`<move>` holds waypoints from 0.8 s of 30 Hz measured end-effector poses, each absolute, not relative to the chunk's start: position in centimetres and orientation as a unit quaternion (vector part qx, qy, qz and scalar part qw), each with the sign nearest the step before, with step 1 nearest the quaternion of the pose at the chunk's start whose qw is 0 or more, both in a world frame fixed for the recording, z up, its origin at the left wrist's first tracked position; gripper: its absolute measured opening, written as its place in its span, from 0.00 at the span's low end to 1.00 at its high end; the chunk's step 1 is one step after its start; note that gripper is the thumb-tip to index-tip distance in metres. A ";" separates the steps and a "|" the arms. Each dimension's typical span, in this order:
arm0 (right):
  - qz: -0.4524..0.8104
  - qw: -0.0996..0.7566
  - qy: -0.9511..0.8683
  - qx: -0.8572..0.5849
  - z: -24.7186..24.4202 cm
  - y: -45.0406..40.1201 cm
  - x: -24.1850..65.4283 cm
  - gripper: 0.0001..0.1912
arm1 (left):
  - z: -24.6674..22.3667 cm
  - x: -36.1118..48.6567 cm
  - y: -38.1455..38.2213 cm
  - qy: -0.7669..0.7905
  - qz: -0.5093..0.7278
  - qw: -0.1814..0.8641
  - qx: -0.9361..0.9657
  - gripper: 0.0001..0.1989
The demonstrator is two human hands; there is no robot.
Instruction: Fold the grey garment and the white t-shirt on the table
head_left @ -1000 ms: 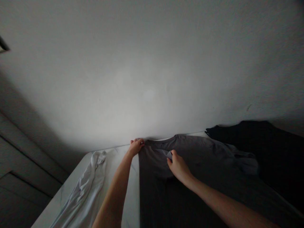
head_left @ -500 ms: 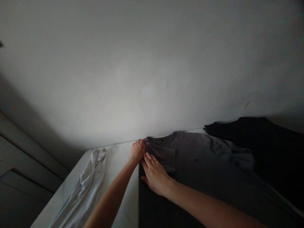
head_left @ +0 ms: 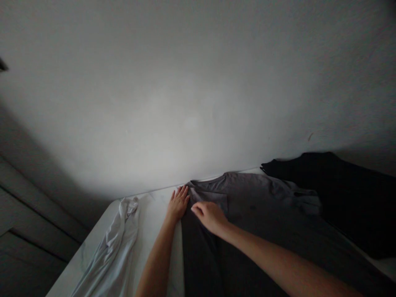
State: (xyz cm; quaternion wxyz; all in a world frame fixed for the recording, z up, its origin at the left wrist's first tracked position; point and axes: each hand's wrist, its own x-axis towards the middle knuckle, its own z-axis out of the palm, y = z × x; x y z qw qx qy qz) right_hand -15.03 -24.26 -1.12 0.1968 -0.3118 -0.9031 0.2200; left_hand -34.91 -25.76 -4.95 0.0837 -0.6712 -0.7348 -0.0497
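Just off the grey T-shirt (head_left: 256, 198), left grip (head_left: 177, 204) lies open on marble (head_left: 151, 210); right grip (head_left: 209, 216) curls on cloth.

Left hand (head_left: 178, 203) now open off the collar, beside the grey T-shirt (head_left: 262, 194), right hand (head_left: 209, 216) moved up, fingers curled

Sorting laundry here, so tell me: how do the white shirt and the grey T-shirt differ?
The white shirt is bright and bunched into a long narrow strip, while the grey T-shirt is darker and spread wide. The white shirt has no hand on it; the grey T-shirt has the right hand resting on it. Both lie on the same white table.
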 end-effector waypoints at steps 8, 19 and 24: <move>0.210 0.148 -0.848 -0.463 -0.5 -14.9 -10.9 0.07 | -5.3 -35.1 -25.6 -0.740 -0.044 0.093 -0.665 0.26; 0.327 0.199 -0.809 -0.447 -0.5 -14.5 -11.4 0.06 | -5.1 -35.1 -25.8 -0.731 -0.041 0.109 -0.672 0.27; 0.333 0.200 -0.783 -0.486 -1.5 -14.7 -10.2 0.07 | -4.7 -34.9 -25.9 -0.734 -0.043 0.090 -0.672 0.28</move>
